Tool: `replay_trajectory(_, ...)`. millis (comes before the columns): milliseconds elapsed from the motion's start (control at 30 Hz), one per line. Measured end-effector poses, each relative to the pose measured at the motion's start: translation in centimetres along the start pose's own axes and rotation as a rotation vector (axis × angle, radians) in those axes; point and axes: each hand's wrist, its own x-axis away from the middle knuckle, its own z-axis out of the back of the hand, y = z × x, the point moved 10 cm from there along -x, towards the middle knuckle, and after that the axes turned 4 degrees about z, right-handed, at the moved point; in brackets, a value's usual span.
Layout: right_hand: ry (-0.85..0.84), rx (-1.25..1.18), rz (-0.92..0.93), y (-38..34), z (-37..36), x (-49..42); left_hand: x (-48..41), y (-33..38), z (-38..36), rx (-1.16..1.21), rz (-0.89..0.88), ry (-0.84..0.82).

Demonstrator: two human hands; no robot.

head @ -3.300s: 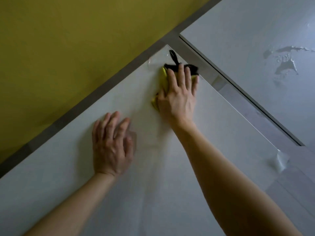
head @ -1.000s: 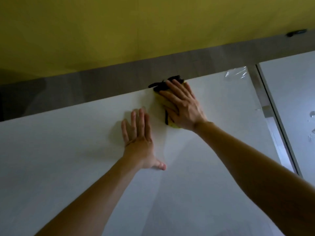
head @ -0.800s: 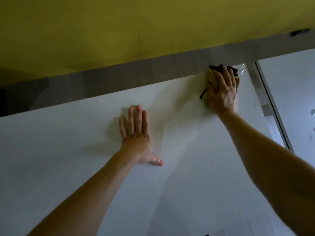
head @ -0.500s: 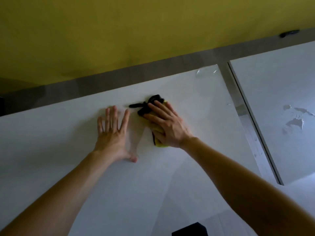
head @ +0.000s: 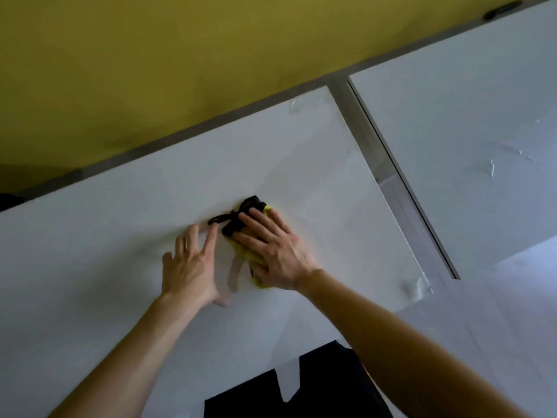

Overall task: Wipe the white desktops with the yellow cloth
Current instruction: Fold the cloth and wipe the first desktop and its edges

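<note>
The right hand (head: 277, 251) presses the cloth (head: 250, 224) flat on the near desk (head: 120, 221) — fingers straight. The left hand (head: 190, 263) rests beside it, fingers spread — holding nothing

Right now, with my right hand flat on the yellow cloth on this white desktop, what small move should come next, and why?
Probably slide the yellow cloth with black trim rightward, toward the desk's right edge. The right hand presses it flat mid-desk, the left hand rests on the white desktop just beside it, blocking that side, and bare surface lies rightward.
</note>
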Motion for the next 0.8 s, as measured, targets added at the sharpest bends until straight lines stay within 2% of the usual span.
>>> replay_trajectory(100,0.192,0.051,-0.341,11.2,5.9,5.7,0.4,0.9,-1.2,0.017,0.033,-0.015)
replay_trajectory(167,0.252,0.111,-0.498,16.4,8.7,9.1,0.4,1.3,-1.2,-0.001,0.04,0.012)
replay_trajectory(233,0.281,0.164,-0.615,17.6,9.1,10.2,0.3,1.4,-1.2,-0.006,0.037,0.028)
replay_trajectory(300,0.327,0.157,-0.725,14.2,8.0,9.3,0.2,1.2,-1.1,-0.007,0.041,0.033)
replay_trajectory(333,0.318,0.129,-0.703,10.8,6.5,8.1,0.1,1.1,-1.2,-0.014,0.043,0.038)
replay_trajectory(367,0.261,0.073,-0.598,6.6,4.4,6.6,0.0,1.1,-1.2,-0.023,0.039,0.043)
replay_trajectory(433,0.09,-0.001,-0.267,-1.6,0.5,4.7,0.1,1.2,-1.2,-0.023,0.026,0.039)
replay_trajectory(500,0.019,-0.017,-0.071,-3.5,-0.5,5.3,0.4,1.2,-0.8,-0.009,0.022,0.047)
replay_trajectory(533,0.037,-0.014,-0.066,-2.0,-0.1,6.3,0.5,1.2,-0.5,-0.002,0.02,0.052)
replay_trajectory(600,0.117,0.004,-0.2,3.1,2.0,9.2,0.5,1.3,-0.1,0.003,0.003,0.059)
replay_trajectory(700,0.249,0.059,-0.554,10.3,5.3,14.6,0.6,0.6,-0.3,0.016,-0.051,0.08)
replay_trajectory(800,0.268,0.121,-0.734,12.3,5.9,16.8,1.5,-1.3,-1.4,0.086,-0.194,0.156)
